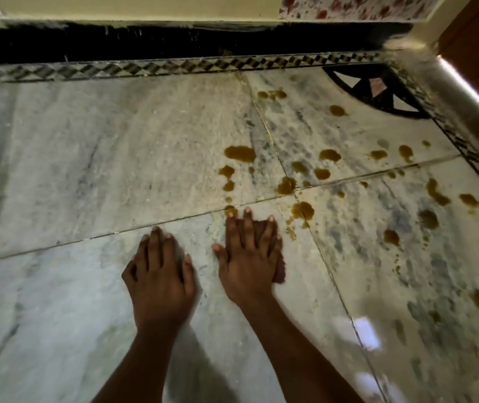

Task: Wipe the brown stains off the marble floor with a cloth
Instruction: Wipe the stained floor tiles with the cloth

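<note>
On marble floor (87, 141), right hand (249, 266) flat on cloth (279, 269), left hand (159, 274) splayed

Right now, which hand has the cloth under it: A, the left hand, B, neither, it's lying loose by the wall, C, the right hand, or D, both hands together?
C: the right hand lies flat on the dark cloth, whose edge shows beside the fingers, while the left hand rests bare on the marble floor.

two bare forearms, sleeveless, short pale nails on fingers (247, 225)
</note>
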